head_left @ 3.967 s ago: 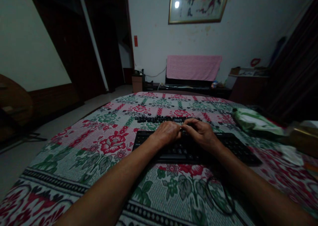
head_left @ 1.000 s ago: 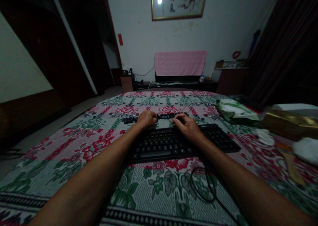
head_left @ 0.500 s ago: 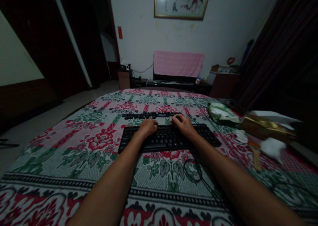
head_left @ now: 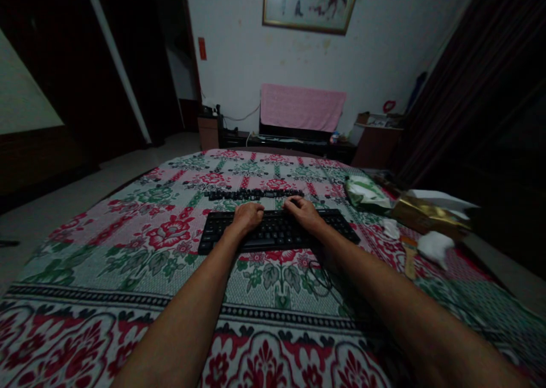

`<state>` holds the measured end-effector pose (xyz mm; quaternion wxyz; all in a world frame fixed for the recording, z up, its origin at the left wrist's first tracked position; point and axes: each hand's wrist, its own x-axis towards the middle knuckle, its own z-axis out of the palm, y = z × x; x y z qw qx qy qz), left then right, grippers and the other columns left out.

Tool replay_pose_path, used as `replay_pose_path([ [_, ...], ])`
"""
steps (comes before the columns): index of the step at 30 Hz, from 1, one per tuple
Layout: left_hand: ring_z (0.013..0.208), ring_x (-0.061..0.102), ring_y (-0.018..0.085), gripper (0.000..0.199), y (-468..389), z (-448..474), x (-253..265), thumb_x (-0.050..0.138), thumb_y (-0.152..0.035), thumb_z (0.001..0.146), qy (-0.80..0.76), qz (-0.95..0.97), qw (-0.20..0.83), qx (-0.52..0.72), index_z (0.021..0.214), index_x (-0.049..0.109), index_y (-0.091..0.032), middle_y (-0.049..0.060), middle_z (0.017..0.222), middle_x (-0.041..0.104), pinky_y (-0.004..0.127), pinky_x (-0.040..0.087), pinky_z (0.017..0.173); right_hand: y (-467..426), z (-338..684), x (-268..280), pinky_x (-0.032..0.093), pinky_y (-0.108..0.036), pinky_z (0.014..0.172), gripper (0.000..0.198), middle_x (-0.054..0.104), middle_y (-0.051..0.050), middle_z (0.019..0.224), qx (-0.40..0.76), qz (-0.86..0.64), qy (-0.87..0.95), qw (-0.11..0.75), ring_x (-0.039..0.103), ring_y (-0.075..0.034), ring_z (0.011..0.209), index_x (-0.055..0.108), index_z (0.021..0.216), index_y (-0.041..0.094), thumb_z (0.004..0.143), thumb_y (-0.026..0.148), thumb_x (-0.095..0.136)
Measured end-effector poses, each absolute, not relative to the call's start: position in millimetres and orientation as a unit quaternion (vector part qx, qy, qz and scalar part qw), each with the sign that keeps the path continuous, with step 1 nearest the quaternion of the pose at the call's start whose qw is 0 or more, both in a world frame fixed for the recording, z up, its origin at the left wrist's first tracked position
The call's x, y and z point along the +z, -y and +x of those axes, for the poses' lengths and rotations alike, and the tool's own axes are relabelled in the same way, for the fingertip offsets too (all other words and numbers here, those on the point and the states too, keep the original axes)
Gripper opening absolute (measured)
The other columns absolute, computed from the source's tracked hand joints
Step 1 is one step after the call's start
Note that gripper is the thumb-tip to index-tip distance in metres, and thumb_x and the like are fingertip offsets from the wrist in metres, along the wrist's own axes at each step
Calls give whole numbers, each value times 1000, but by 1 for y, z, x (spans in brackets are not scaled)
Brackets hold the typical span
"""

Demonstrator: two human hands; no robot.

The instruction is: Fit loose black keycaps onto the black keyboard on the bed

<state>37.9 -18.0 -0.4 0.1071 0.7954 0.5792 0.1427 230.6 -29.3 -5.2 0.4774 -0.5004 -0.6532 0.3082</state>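
Note:
A black keyboard [head_left: 273, 241] lies on the flowered tablecloth, its long side across in front of me. My left hand [head_left: 248, 215] is closed over the keyboard's far edge, left of the middle, with its thumb pointing right. Just right of it, my right hand [head_left: 301, 210] is above the far edge, thumb and fingers drawn together in a pinch. Whatever is between those fingertips is too small to make out. Behind the keyboard runs a row of loose black keycaps [head_left: 251, 194]. The keyboard's cable [head_left: 319, 280] lies in loops near my right forearm.
On the right are a green-and-white tissue pack [head_left: 367, 194], a gold box [head_left: 420, 211], crumpled white tissues [head_left: 435, 248] and a wooden-handled brush [head_left: 409, 257]. The patterned tablecloth [head_left: 170, 280] covers the table. Beyond stands a low cabinet with a pink cloth [head_left: 302, 108] over a screen.
The view has shifted a little, so the table items appear further left. Both hands stay at the keyboard's far edge, the right still pinched.

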Motion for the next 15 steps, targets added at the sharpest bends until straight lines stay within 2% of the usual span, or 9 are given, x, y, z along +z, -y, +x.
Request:
replay_pose_path([
  [4,112,53,17,42,19,32,0,53,-33,79,-528,824,133,155,120,57,-26,2,121,60,25,38,95,32,230,-5,45,-27,70,27,61,0,72,297,-501,652,486,56,-14,70,57,78,18,71,44,54],
  [8,108,56,17,33,20,31,1,54,-30,78,-525,826,141,150,110,64,-29,-1,112,65,25,39,92,30,230,-7,45,-27,69,28,60,0,71,299,-499,654,484,55,-14,69,57,79,18,72,45,53],
  [15,106,56,22,29,25,45,3,50,-28,78,-554,811,114,147,102,67,-27,4,107,67,34,38,94,34,226,-10,45,-27,68,26,60,-1,72,268,-504,648,505,55,-14,67,56,80,18,74,43,51],
])
